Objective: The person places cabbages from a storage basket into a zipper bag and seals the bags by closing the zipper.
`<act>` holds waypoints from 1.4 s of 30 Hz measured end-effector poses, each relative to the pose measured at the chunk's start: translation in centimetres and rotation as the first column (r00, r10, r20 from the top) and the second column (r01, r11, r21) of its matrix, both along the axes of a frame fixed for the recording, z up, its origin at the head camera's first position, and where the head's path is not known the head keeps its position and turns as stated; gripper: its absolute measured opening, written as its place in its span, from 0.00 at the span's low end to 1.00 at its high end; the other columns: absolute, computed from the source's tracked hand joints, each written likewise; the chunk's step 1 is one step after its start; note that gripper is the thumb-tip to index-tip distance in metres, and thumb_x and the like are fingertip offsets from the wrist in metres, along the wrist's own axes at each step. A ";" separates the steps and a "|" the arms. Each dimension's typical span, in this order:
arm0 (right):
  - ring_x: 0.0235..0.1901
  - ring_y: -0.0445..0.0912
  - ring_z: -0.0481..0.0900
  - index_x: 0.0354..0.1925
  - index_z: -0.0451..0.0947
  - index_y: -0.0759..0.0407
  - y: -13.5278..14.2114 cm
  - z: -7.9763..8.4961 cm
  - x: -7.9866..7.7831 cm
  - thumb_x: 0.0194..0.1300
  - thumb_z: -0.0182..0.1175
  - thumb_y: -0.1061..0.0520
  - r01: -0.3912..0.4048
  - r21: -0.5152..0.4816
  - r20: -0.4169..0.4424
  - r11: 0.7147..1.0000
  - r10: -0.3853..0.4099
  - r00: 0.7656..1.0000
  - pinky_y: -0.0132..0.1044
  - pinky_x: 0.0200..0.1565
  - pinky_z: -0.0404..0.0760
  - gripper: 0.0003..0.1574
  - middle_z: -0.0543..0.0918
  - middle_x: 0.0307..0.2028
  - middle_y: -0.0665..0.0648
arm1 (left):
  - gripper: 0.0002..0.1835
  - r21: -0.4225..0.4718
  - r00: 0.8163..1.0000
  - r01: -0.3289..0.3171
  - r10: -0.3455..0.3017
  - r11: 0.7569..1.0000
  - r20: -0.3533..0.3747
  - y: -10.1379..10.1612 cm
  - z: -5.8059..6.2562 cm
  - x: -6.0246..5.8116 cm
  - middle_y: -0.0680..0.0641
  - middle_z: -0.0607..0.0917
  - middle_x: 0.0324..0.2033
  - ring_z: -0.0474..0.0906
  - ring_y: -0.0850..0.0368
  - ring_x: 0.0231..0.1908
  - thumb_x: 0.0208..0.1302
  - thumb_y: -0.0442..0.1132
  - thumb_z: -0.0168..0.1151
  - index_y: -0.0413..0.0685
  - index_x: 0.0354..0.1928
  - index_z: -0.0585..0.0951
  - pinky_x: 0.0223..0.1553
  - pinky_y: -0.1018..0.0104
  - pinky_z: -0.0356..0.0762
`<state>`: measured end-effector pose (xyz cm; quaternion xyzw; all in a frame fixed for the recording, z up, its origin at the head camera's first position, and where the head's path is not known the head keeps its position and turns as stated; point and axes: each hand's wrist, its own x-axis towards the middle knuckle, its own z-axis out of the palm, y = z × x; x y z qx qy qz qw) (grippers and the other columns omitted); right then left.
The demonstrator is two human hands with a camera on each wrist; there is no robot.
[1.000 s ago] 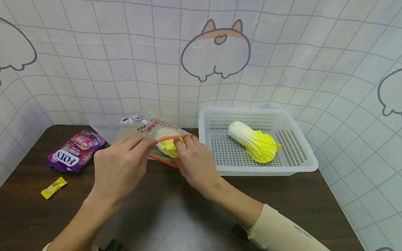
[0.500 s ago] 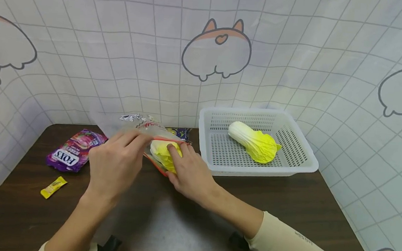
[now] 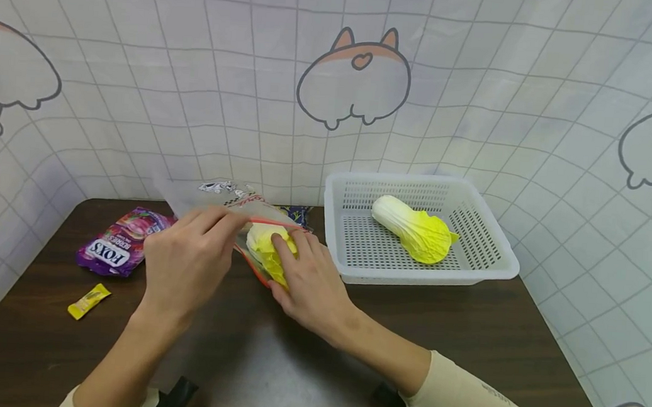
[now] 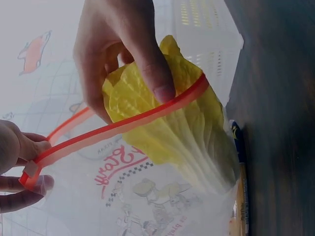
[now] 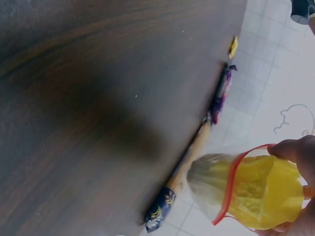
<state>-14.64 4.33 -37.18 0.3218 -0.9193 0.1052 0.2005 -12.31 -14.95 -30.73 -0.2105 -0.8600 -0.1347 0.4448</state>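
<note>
A clear zip bag (image 3: 218, 199) with a red zipper rim (image 4: 123, 128) lies open on the dark table (image 3: 292, 365). My left hand (image 3: 224, 227) pinches the rim's corner and holds the mouth up; its fingers (image 4: 29, 147) show in the left wrist view. A small yellow-white napa cabbage (image 3: 266, 246) sits partly inside the bag. My right hand (image 3: 291, 254) grips its leafy end at the mouth, and the red rim crosses the leaves. Through the plastic, the right wrist view shows the cabbage (image 5: 256, 196).
A white plastic basket (image 3: 486, 265) at the right holds a second napa cabbage (image 3: 415, 228). A purple FOX'S candy bag (image 3: 115, 249) and a small yellow sachet (image 3: 88, 301) lie at the left. A blue packet (image 3: 298, 214) lies behind the bag.
My right hand moved from the bag's rim down onto the cabbage's leafy end. The bag mouth dropped toward the table. My left hand kept its pinch on the rim.
</note>
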 end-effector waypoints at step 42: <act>0.51 0.51 0.80 0.59 0.80 0.56 7.2 4.6 -0.3 0.65 0.71 0.57 0.042 -0.294 0.323 0.955 0.058 0.945 0.46 0.53 0.82 0.25 0.82 0.54 0.55 | 0.03 -0.021 0.999 0.032 -0.032 0.999 -0.003 0.7 -0.3 -0.4 0.46 0.91 0.33 0.89 0.44 0.35 0.63 0.32 0.72 0.45 0.39 0.91 0.20 0.53 0.81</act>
